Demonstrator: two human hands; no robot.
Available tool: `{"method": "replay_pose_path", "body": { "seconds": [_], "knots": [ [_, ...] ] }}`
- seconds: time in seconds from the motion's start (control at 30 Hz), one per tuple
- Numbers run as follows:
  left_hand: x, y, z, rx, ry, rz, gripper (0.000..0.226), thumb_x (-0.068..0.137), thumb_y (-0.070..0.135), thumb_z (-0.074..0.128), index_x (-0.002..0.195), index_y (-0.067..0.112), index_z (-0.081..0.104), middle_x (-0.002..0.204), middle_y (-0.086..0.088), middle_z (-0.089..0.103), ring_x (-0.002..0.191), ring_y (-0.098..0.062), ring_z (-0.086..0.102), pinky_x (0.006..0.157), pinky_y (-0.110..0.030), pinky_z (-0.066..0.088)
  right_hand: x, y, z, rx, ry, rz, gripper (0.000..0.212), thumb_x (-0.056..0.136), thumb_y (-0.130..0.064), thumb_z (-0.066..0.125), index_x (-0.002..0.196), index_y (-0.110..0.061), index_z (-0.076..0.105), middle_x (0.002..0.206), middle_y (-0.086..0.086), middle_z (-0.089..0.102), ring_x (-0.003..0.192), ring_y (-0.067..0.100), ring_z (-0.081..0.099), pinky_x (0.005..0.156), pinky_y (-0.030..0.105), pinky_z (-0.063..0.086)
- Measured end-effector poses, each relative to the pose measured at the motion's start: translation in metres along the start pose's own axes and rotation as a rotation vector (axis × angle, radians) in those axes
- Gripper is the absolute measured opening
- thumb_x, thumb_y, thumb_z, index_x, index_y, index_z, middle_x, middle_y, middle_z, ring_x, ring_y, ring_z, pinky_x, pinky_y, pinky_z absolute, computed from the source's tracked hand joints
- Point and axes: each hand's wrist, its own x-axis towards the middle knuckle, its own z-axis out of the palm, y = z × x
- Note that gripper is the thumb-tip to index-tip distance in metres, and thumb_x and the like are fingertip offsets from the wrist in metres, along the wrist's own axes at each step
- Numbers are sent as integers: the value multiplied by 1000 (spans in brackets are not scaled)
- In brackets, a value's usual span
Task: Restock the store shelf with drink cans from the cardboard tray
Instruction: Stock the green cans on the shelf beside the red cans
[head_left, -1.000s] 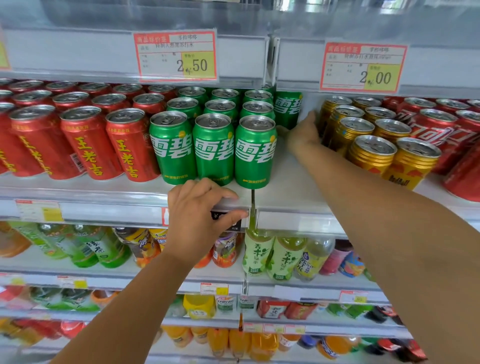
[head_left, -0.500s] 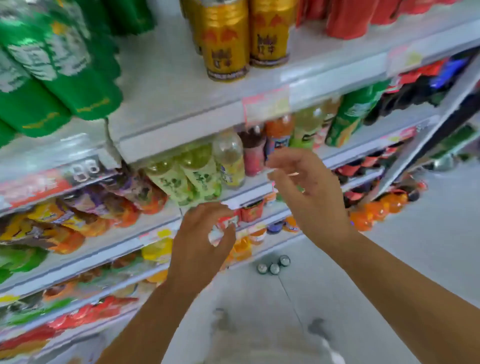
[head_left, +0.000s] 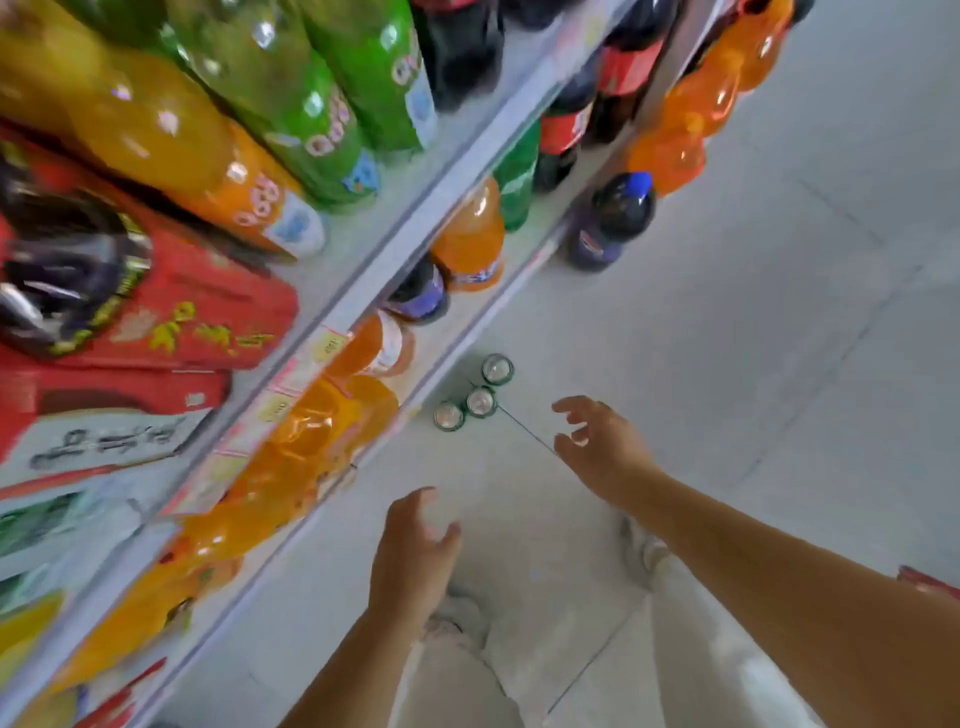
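Left hand (head_left: 413, 551) is hovering low over the pale floor (head_left: 779, 364), fingers loosely spread, gripping nothing. Right hand (head_left: 597, 447) is reaching farther ahead, fingers splayed and slightly curled, likewise empty.

Three green cans (head_left: 481, 401) are standing upright on the floor just beyond the right hand's fingertips and a little to their left. Their silver tops are facing up, and the cans are touching one another in a tight cluster. They are sitting well ahead of the left hand, just beside the foot of the shelf (head_left: 363, 260).

Left of both hands, orange bottles (head_left: 332, 421) are crowding the lower shelves. Far ahead of the right hand, a dark bottle with a blue cap (head_left: 618, 213) is standing upright; the view is blurring there, so it is probably on the floor at the shelf's base. A red carton (head_left: 182, 322) is lying on a higher shelf, far left of the left hand.
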Motion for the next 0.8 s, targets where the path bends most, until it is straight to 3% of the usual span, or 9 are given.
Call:
{"method": "replay_pose_path", "body": {
  "seconds": [0.17, 0.33, 0.47, 0.53, 0.63, 0.8],
  "knots": [
    [131, -53, 85, -3, -17, -4, 65, 87, 30, 70, 144, 22, 40, 142, -4, 45, 118, -20, 57, 98, -37, 47, 107, 79, 92, -136, -108, 28, 52, 89, -27, 59, 137, -37, 44, 128, 0, 54, 110, 18, 56, 88, 24, 43],
    [233, -92, 141, 10, -22, 57, 97, 81, 36, 77, 155, 25, 15, 158, -3, 25, 134, -19, 43, 108, -39, 40, 190, 110, 164, -191, -128, -61, 79, 87, -30, 64, 149, -45, 17, 141, 0, 42, 116, 23, 52, 88, 31, 44],
    [277, -100, 165, 1, 33, 176, 109, 74, 30, 84, 155, 23, 11, 159, -3, 24, 143, -18, 30, 111, -30, 32, 231, 114, 205, -185, -126, -156, 96, 82, -30, 72, 149, -48, 5, 152, 2, 30, 128, 24, 46, 98, 37, 46],
    [291, -102, 169, -21, 80, 212, 105, 72, 24, 86, 153, 21, 19, 156, -3, 30, 141, -19, 33, 108, -27, 34, 243, 115, 216, -173, -106, -190, 98, 80, -26, 74, 149, -46, 7, 150, 1, 33, 127, 23, 47, 98, 39, 47],
    [306, -106, 169, -25, 122, 254, 89, 69, 16, 88, 142, 17, 37, 142, -3, 47, 129, -21, 46, 96, -21, 38, 256, 112, 226, -152, -25, -210, 84, 79, -23, 74, 144, -39, 23, 138, 1, 45, 115, 24, 54, 87, 34, 48],
    [292, -106, 160, -21, 97, 228, 78, 67, 20, 88, 132, 20, 44, 125, -2, 59, 112, -22, 56, 88, -28, 46, 246, 110, 225, -167, 54, -137, 69, 76, -29, 76, 131, -32, 35, 116, 1, 58, 97, 26, 59, 72, 30, 44]
  ]
}}
